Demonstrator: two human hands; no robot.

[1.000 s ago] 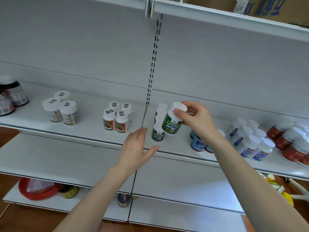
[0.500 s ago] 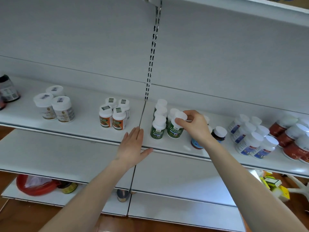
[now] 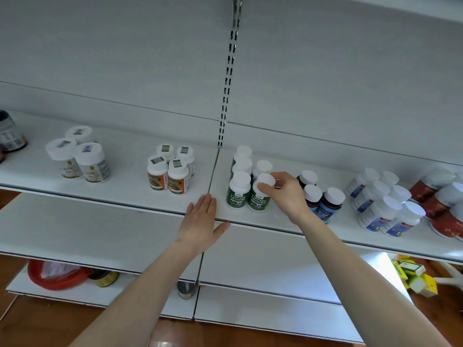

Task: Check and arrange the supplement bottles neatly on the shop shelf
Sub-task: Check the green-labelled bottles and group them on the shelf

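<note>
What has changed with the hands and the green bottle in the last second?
The right hand lowered the tilted green bottle from the air and stood it upright on the shelf, at the front beside the other green bottles. Its fingers still grip the cap. The left hand stayed open at the shelf's front edge; the orange bottles did not move.

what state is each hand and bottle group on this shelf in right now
left hand: open, fingers straight, at the shelf edge
right hand: pinches the held green bottle's cap
held green bottle: upright on the shelf, capped
orange-label bottles: upright, capped, grouped
dark bottles: upright, capped
</note>
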